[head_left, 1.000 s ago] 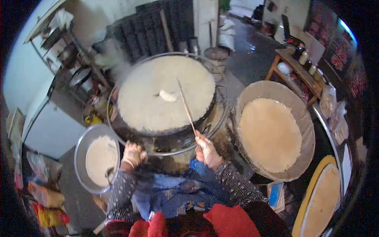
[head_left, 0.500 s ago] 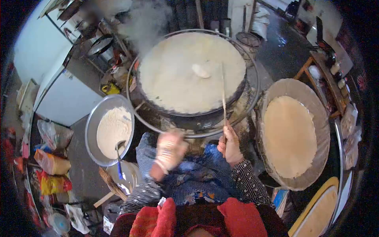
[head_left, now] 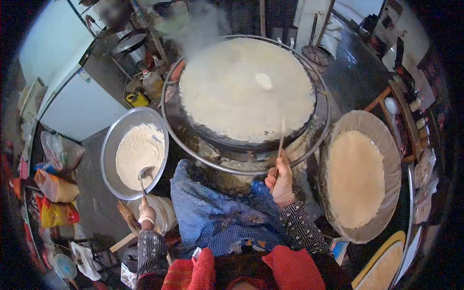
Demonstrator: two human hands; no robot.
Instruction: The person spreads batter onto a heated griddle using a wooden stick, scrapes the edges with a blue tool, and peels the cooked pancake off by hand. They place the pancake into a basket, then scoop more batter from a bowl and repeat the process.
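Note:
My left hand (head_left: 147,214) is closed around the handle of a ladle (head_left: 143,172). The ladle's head rests in pale batter (head_left: 135,152) inside a wide metal bowl (head_left: 110,140). My right hand (head_left: 282,183) grips a thin wooden stick (head_left: 281,142), which points up over the near right side of a large round griddle (head_left: 316,108). A thin, pale layer of batter (head_left: 232,96) covers most of the griddle, and a whiter lump (head_left: 264,81) lies on it right of the middle. Steam rises from the far left.
On the right, a round cloth-lined basket (head_left: 394,179) holds a stack of flat pancakes (head_left: 355,179). A metal ring (head_left: 217,166) surrounds the griddle. Left of the bowl stand a white cabinet (head_left: 79,106) and several plastic bags (head_left: 57,186). A bucket (head_left: 166,215) sits below the bowl.
My left hand has moved from in front of the griddle, left and down, onto the ladle's handle. My right hand still holds the stick. The view has shifted slightly.

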